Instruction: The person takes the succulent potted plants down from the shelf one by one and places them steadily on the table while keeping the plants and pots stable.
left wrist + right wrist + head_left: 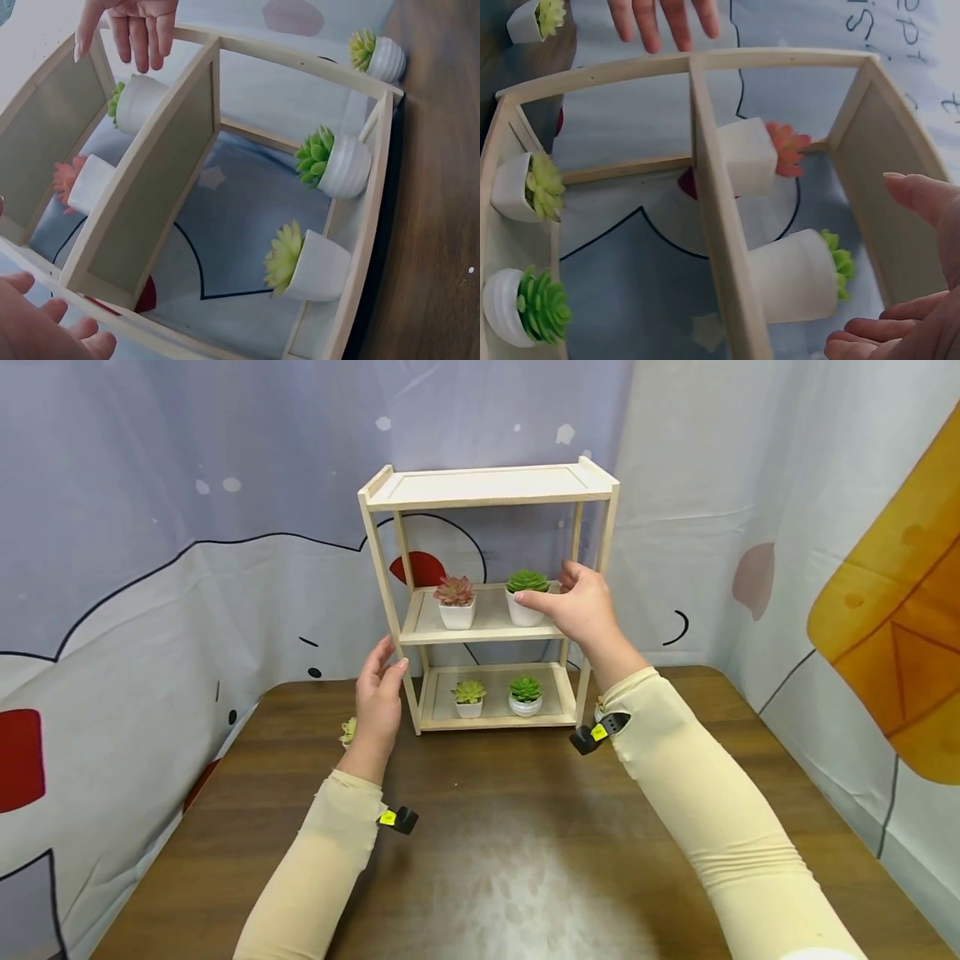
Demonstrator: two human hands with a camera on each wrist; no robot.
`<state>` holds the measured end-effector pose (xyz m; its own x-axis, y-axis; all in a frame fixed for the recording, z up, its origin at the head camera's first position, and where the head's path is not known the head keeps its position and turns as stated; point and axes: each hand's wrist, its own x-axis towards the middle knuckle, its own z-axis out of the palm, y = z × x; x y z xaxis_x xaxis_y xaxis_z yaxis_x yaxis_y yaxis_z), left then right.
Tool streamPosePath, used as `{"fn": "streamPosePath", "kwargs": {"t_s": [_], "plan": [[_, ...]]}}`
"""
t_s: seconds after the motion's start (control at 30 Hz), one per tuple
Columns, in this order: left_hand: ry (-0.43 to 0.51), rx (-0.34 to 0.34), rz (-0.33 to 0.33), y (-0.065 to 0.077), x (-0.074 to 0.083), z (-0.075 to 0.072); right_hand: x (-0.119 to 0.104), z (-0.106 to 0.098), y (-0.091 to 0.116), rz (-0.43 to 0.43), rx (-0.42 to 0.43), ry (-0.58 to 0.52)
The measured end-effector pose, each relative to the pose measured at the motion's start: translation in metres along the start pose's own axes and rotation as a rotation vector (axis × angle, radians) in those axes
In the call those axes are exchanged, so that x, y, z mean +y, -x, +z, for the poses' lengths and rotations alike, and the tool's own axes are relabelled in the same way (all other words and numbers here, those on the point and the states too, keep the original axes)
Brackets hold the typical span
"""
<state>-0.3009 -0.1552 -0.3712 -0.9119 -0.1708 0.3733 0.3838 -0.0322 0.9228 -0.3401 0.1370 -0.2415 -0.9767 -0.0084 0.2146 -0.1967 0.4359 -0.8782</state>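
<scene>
A light wooden shelf rack [498, 637] stands on the table. On its middle board are a red succulent in a square white pot [457, 613] and a green succulent in a round white pot [527, 610]. My right hand [581, 606] is beside the green one, thumb and fingers spread apart; the right wrist view shows a gap between hand and pot. By the rack's left post is my left hand [378, 693], its fingers extended and holding nothing. The bottom board carries a yellow-green succulent [469, 698] and a green succulent in a ribbed white pot [525, 697].
Another pale succulent [348, 732] sits on the table left of the rack, partly behind my left hand. To the right, a potted succulent [379, 58] stands outside the rack. A patterned curtain [285, 485] hangs behind the brown table [480, 827].
</scene>
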Motion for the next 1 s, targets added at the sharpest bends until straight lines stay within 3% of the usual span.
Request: {"fn": "streamPosePath", "kwargs": {"t_s": [0.4, 1.0], "plan": [[-0.054, 0.017, -0.086, -0.001, -0.008, 0.002, 0.019, 0.023, -0.02, 0.036, 0.09, -0.013], [-0.075, -0.002, -0.104, -0.003, -0.006, 0.005, 0.03, 0.028, -0.031, 0.037, 0.122, -0.026]]}}
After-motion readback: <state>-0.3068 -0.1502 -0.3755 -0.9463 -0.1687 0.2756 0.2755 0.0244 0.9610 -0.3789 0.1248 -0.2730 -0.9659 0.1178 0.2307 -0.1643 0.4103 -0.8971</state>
